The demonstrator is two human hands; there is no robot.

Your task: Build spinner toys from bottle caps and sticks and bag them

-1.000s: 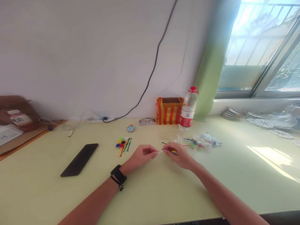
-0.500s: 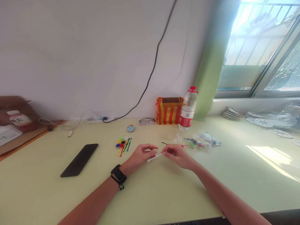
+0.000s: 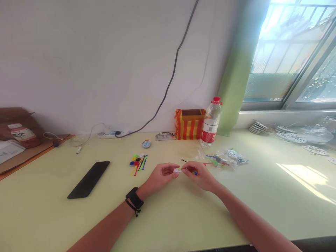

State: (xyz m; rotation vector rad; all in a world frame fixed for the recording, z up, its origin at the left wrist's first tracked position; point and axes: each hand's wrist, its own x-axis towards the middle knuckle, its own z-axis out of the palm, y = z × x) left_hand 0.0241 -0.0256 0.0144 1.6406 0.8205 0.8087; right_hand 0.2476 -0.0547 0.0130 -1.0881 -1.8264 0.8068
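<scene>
My left hand (image 3: 163, 175) pinches a small round white plastic disc (image 3: 175, 170) between thumb and finger. Close against it, my right hand (image 3: 198, 175) grips a thin white plastic arrow (image 3: 180, 171), most of which is covered by the fingers. Whether arrow and disc are joined I cannot tell. A bit of blue (image 3: 195, 173) shows by the right palm. Behind the right hand lie a black arrow end (image 3: 183, 160) and a red stick (image 3: 208, 163). Left of my left hand sit several coloured discs (image 3: 134, 159) and plastic arrows (image 3: 143, 163).
A black phone-like slab (image 3: 89, 179) lies at left. Plastic packets (image 3: 232, 156) rest to the right, below a large bottle (image 3: 210, 122) and a striped box (image 3: 189, 124). A round tin (image 3: 146, 143) and glasses (image 3: 165, 135) stand near the wall; patterned discs (image 3: 291, 137) lie far right.
The white arrow's pointed end, which stuck out lower left between my hands, no longer shows. The white disc has come into view at my left fingertips, and the arrow meets it.
</scene>
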